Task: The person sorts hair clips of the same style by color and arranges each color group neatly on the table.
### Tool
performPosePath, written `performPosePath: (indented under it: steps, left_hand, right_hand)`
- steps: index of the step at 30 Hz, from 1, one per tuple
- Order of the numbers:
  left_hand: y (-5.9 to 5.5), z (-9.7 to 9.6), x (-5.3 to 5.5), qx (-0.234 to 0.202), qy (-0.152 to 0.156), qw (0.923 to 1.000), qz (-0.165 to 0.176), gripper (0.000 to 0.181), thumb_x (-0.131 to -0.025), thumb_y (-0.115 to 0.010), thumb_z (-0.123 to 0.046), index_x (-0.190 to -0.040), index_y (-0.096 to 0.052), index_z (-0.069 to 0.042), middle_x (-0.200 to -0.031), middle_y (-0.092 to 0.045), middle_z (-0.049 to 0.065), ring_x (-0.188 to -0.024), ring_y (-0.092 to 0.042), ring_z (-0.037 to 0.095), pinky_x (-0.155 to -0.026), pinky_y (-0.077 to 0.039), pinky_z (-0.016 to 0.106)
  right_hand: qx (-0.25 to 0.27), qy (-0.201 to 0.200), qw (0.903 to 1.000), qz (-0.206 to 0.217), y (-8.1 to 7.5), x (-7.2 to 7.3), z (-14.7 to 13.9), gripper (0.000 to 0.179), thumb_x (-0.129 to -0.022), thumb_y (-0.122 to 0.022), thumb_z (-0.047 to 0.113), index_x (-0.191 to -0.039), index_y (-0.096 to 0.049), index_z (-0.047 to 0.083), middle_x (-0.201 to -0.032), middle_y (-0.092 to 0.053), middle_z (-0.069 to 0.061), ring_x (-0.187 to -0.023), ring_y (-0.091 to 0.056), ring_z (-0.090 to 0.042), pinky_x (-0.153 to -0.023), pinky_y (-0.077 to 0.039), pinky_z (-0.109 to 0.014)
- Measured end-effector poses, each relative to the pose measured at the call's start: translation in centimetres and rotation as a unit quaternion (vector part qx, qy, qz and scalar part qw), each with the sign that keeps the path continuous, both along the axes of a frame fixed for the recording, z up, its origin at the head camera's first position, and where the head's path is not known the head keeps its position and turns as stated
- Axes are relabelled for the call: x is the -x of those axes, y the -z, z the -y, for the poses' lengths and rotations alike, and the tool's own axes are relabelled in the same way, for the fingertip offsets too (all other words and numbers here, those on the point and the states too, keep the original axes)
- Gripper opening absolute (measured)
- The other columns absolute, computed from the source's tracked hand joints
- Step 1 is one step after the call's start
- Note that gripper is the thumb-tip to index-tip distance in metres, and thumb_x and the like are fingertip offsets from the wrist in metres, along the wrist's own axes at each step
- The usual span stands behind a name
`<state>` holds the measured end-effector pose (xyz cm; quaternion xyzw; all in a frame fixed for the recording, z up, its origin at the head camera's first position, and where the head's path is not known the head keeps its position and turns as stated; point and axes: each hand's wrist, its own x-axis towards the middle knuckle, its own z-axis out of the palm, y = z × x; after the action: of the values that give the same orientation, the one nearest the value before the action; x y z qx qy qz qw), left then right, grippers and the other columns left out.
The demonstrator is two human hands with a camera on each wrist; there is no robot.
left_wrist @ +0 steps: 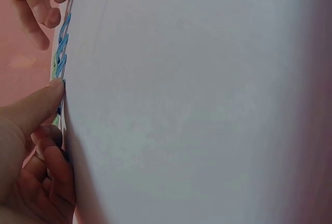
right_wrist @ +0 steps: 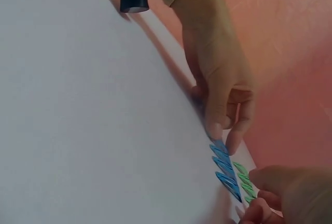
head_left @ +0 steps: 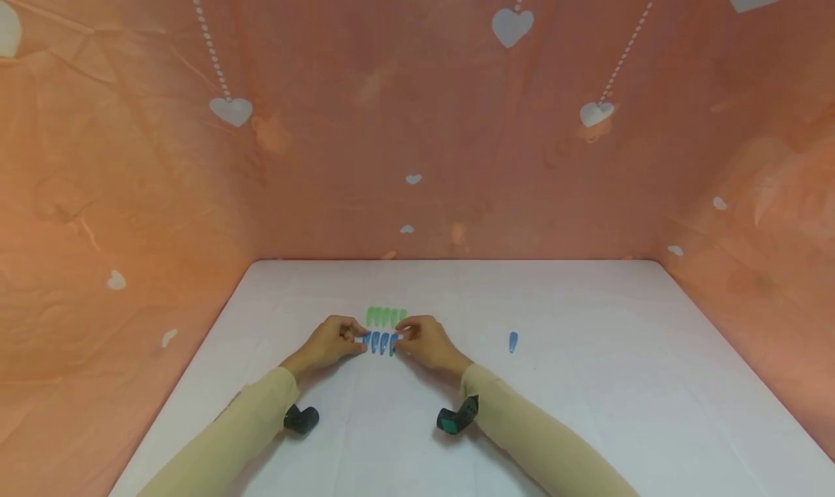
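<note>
Several blue snap hair clips (right_wrist: 227,184) stand side by side in a short row on the white table. Behind them runs a matching row of green hair clips (head_left: 386,316). At the row's left end, my left hand (head_left: 335,341) holds the outermost blue clip between thumb and forefinger; the thumb (left_wrist: 44,100) partly covers it in the left wrist view. My right hand (head_left: 427,343) is at the other end, thumb and forefinger spread, their tips close beside the rightmost blue clip. One more blue hair clip (head_left: 513,342) lies alone off to the right.
A white table (head_left: 587,410) spreads around the clips. Orange cloth walls (head_left: 417,120) with pale hearts rise behind and at both sides. Black wrist cameras (head_left: 301,419) hang under both sleeves, close over the tabletop.
</note>
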<state>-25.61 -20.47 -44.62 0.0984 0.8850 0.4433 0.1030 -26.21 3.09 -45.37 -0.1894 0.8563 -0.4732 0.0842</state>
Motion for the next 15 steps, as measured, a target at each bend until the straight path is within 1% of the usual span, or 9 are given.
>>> performPosePath:
  steps: [5,10,15]
  left_hand:
    - [0.0,-0.1,-0.1,0.000,-0.002,1.0000,0.001,0.025,-0.089,-0.075,-0.006,-0.111,-0.071,0.004,-0.066,-0.051,-0.001,-0.064,-0.045,0.012,-0.059,-0.038,0.022]
    - [-0.1,-0.1,-0.2,0.001,0.000,1.0000,0.001,0.025,-0.089,-0.075,-0.006,-0.111,-0.071,0.004,-0.065,-0.050,-0.001,-0.063,-0.044,0.012,-0.060,-0.038,0.022]
    - [-0.2,-0.1,-0.2,0.005,-0.005,1.0000,0.005,0.025,-0.089,-0.075,-0.006,-0.112,-0.071,0.003,-0.067,-0.051,-0.001,-0.066,-0.045,0.012,-0.062,-0.038,0.022]
  right_hand:
    - [0.021,0.002,0.9995,0.024,-0.4,-0.3,-1.1,0.029,-0.091,-0.071,0.010,-0.117,-0.068,-0.002,-0.092,-0.072,-0.014,-0.070,-0.060,-0.008,-0.060,-0.050,-0.021]
    - [0.034,0.010,0.9985,0.043,-0.9,-0.7,-2.3,0.028,-0.093,-0.070,0.012,-0.118,-0.068,0.000,-0.093,-0.066,-0.010,-0.071,-0.058,-0.011,-0.062,-0.051,-0.024]
    - [0.051,0.019,0.9965,0.065,-1.5,-0.9,-3.6,0.027,-0.094,-0.069,0.013,-0.119,-0.068,0.001,-0.093,-0.062,-0.008,-0.067,-0.058,-0.013,-0.060,-0.052,-0.026]
